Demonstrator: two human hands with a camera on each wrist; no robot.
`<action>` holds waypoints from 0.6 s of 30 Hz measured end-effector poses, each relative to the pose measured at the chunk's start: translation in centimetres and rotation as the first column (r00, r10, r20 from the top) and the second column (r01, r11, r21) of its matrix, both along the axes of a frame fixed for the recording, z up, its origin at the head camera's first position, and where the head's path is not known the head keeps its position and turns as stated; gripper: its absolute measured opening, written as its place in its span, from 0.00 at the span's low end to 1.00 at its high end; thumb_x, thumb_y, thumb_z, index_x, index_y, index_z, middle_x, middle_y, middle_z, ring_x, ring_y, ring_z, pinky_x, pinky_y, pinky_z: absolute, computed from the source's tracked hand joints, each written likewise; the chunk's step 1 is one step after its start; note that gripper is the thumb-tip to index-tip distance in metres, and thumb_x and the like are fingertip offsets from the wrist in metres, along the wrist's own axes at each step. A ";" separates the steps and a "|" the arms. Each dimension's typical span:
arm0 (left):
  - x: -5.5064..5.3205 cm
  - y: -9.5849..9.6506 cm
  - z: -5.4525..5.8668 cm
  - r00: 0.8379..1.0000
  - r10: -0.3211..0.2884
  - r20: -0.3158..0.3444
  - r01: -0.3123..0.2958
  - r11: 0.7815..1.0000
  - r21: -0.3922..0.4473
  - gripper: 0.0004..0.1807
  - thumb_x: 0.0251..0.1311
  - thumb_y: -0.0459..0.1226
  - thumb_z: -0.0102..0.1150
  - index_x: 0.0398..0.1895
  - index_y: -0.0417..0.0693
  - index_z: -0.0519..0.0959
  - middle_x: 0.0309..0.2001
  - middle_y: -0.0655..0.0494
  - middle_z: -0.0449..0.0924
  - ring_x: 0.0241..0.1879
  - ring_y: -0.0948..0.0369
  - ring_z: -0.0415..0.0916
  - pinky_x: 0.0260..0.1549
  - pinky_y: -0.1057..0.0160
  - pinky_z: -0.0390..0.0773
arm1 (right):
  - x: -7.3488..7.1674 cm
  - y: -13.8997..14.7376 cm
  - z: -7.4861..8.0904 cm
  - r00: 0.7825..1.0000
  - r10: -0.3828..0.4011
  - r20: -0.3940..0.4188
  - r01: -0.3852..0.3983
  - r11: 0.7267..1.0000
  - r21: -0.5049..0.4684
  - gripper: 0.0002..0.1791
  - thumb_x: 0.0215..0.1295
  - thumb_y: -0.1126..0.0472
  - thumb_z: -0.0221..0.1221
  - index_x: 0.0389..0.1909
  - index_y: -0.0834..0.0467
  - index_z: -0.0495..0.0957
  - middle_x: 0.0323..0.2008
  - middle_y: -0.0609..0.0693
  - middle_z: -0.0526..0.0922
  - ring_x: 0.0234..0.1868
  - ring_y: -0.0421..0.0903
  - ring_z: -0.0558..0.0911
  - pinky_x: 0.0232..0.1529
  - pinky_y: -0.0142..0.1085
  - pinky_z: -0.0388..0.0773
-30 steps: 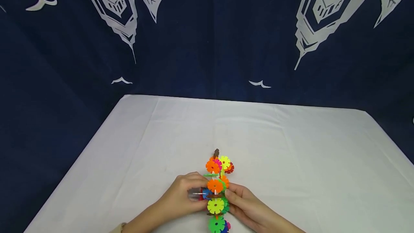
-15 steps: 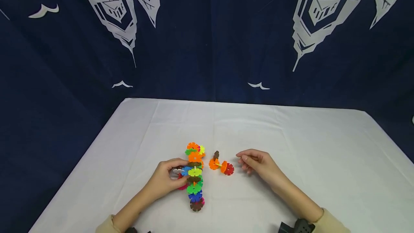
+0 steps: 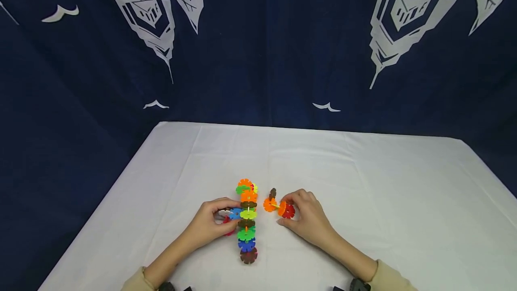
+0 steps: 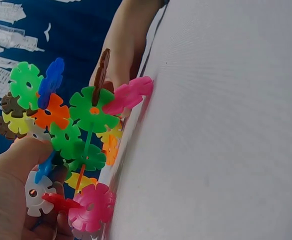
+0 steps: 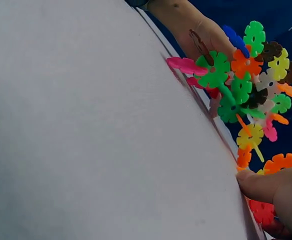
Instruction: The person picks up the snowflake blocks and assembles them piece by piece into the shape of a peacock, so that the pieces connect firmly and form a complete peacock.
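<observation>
A tall build of interlocking snowflake discs [image 3: 247, 233], in orange, green, yellow, blue and brown, stands at the table's near middle. My left hand [image 3: 208, 222] grips its left side, thumb and fingers around the blue and white discs [image 4: 37, 194]. Just right of it lies a smaller joined piece of snowflake discs [image 3: 269, 205], orange, brown and red. My right hand [image 3: 310, 218] curls its thumb and fingers around that piece's red end [image 3: 289, 211]. In the right wrist view, the thumb [image 5: 266, 184] lies against the piece and the other fingers are mostly hidden.
A white cloth [image 3: 363, 183] covers the table. Behind it hangs a dark blue curtain [image 3: 226, 80] with white building and bird prints. Wrist devices [image 3: 358, 284] show at the lower edge by the sleeves.
The big build moved left and away from me in my left hand, apart from the small piece. My right hand left the build, opened, then came in around the small piece's red end.
</observation>
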State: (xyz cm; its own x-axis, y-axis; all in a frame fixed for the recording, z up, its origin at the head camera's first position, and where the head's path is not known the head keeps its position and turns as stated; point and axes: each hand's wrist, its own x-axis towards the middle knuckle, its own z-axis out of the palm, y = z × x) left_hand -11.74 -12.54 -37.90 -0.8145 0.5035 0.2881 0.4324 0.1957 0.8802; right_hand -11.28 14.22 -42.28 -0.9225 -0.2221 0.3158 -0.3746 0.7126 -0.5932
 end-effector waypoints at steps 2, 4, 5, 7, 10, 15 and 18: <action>0.0 0.0 0.0 1.000 -0.001 0.000 0.001 1.000 0.002 0.15 0.46 0.20 0.64 0.41 0.33 0.80 0.40 0.46 0.81 0.37 0.59 0.76 0.34 0.61 0.81 | -0.1 -0.1 -0.1 1.000 -0.016 -0.019 0.016 1.000 0.009 0.20 0.38 0.57 0.76 0.33 0.53 0.79 0.31 0.40 0.70 0.35 0.43 0.67 0.35 0.38 0.65; 0.0 0.0 0.0 1.000 -0.001 -0.001 0.001 1.000 0.003 0.15 0.46 0.20 0.64 0.41 0.33 0.80 0.40 0.46 0.81 0.37 0.60 0.76 0.34 0.61 0.81 | -0.1 0.0 -0.2 0.999 -0.019 -0.027 0.020 1.000 0.004 0.18 0.38 0.59 0.76 0.30 0.52 0.78 0.29 0.39 0.69 0.32 0.42 0.65 0.33 0.36 0.63; 0.0 0.0 0.0 1.000 -0.001 -0.002 0.001 1.000 0.004 0.15 0.46 0.20 0.64 0.41 0.33 0.80 0.40 0.46 0.81 0.37 0.60 0.76 0.33 0.61 0.81 | -0.1 0.0 -0.2 0.999 -0.018 -0.030 0.018 1.000 0.000 0.17 0.39 0.61 0.76 0.30 0.51 0.78 0.28 0.38 0.69 0.32 0.41 0.65 0.32 0.35 0.63; 0.0 0.0 -0.1 1.000 -0.003 -0.003 0.003 1.000 0.007 0.15 0.46 0.20 0.64 0.41 0.34 0.80 0.41 0.46 0.81 0.37 0.60 0.76 0.34 0.61 0.81 | -0.2 0.2 -0.2 0.999 -0.008 -0.032 0.008 1.000 -0.016 0.16 0.41 0.64 0.74 0.29 0.50 0.77 0.27 0.37 0.70 0.31 0.41 0.65 0.31 0.34 0.64; 0.0 -0.1 -0.2 1.000 -0.007 -0.006 0.007 1.000 0.011 0.15 0.46 0.20 0.64 0.41 0.33 0.80 0.41 0.45 0.81 0.37 0.61 0.76 0.33 0.61 0.81 | -0.2 0.5 0.0 1.000 0.008 -0.018 -0.010 0.997 -0.075 0.17 0.43 0.71 0.71 0.29 0.49 0.77 0.26 0.36 0.72 0.30 0.39 0.69 0.31 0.32 0.70; 0.0 -0.1 -0.2 1.000 -0.009 0.000 0.009 1.000 0.017 0.15 0.46 0.20 0.64 0.41 0.33 0.80 0.40 0.45 0.80 0.37 0.61 0.76 0.33 0.61 0.81 | -0.1 1.2 0.4 1.000 0.013 0.016 -0.010 0.984 -0.179 0.19 0.44 0.76 0.69 0.31 0.51 0.78 0.26 0.37 0.75 0.28 0.38 0.72 0.30 0.31 0.74; 0.0 -0.1 -0.2 1.000 -0.005 0.012 0.005 1.000 0.009 0.15 0.47 0.20 0.64 0.41 0.33 0.80 0.41 0.46 0.80 0.37 0.61 0.76 0.34 0.61 0.81 | 0.0 1.7 0.8 1.000 -0.003 0.010 0.005 0.980 -0.199 0.18 0.44 0.75 0.70 0.32 0.52 0.79 0.27 0.37 0.77 0.27 0.38 0.73 0.26 0.31 0.72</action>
